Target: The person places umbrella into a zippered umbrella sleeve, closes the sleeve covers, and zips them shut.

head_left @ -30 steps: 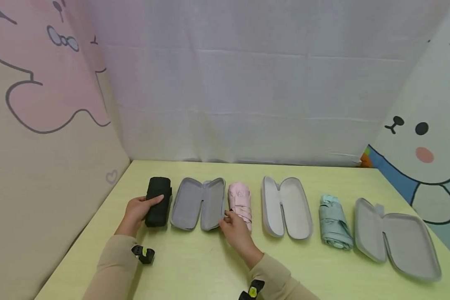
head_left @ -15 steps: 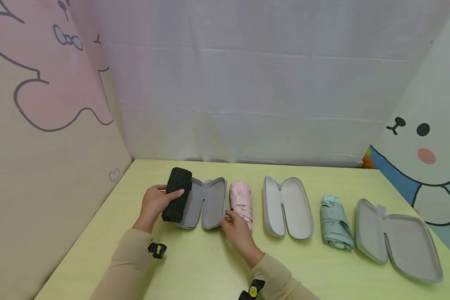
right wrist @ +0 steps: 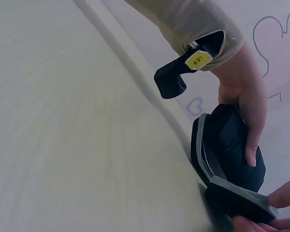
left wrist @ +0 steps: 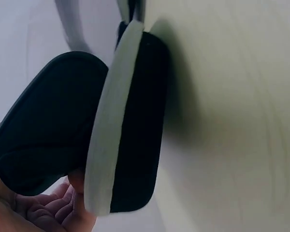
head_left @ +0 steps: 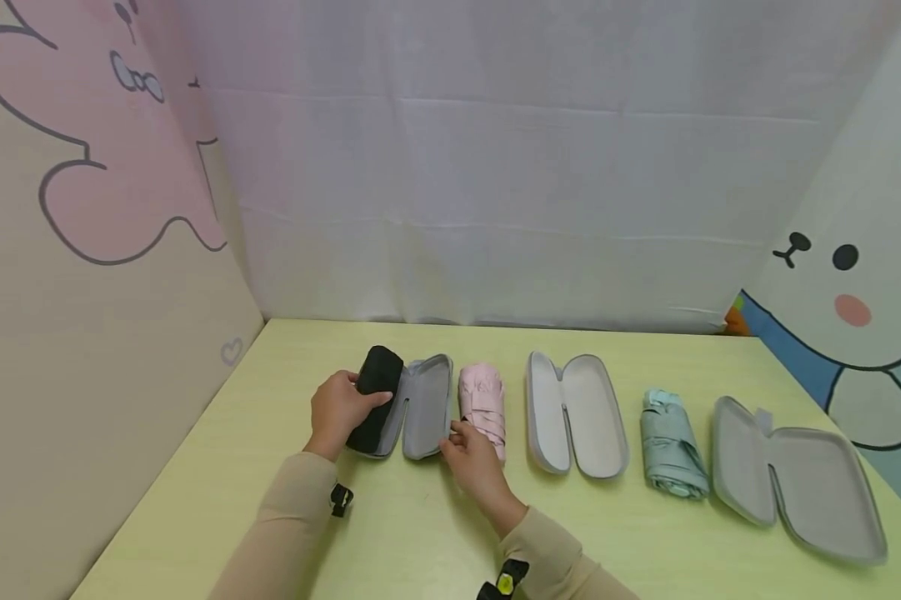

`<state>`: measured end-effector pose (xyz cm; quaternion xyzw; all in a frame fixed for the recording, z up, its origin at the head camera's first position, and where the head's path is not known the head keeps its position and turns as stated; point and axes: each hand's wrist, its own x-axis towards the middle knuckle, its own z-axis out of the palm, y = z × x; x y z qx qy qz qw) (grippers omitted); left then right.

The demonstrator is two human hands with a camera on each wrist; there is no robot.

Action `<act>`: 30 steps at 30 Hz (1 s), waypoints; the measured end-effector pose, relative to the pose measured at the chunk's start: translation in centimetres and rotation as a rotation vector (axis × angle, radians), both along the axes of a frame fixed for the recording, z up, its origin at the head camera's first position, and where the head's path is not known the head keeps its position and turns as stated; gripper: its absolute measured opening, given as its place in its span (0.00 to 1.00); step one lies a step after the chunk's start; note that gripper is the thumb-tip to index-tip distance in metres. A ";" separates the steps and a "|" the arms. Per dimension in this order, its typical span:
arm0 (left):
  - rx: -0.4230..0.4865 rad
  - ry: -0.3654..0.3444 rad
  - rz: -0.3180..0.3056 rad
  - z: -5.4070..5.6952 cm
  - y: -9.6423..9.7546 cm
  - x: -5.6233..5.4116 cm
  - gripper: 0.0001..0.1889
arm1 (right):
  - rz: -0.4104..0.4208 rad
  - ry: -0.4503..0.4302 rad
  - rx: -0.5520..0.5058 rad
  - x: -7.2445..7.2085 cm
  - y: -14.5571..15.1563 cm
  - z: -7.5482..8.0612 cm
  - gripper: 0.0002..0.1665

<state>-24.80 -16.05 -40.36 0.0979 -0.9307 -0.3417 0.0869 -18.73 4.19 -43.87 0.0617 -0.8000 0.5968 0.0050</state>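
Note:
My left hand (head_left: 337, 414) grips a black folded umbrella (head_left: 379, 372), thumb across its top. The umbrella lies tilted at the left half of an open grey zip case (head_left: 429, 408), largely covering that half. In the left wrist view the umbrella's rounded end (left wrist: 48, 121) is beside the case's pale edge (left wrist: 108, 145). My right hand (head_left: 476, 468) pinches the lower right corner of the case's right half; the right wrist view shows its fingers (right wrist: 284, 195) on that rim. How deep the umbrella sits in the case is hard to tell.
A pink folded umbrella (head_left: 483, 400) lies just beyond my right hand. Farther right are an open white case (head_left: 593, 417), a green folded umbrella (head_left: 671, 450) and a larger open grey case (head_left: 825, 492). Curtain walls (head_left: 495, 208) border the yellow table (head_left: 397, 550).
My left hand has lifted the black umbrella from the table left of the grey case and carried it right, onto the case's left half. My right hand has stayed at the case corner.

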 end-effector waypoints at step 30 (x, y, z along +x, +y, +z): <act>0.096 -0.247 -0.093 -1.6 -2.0 -0.6 0.39 | 0.027 0.041 -0.019 -0.3 -0.6 0.5 0.24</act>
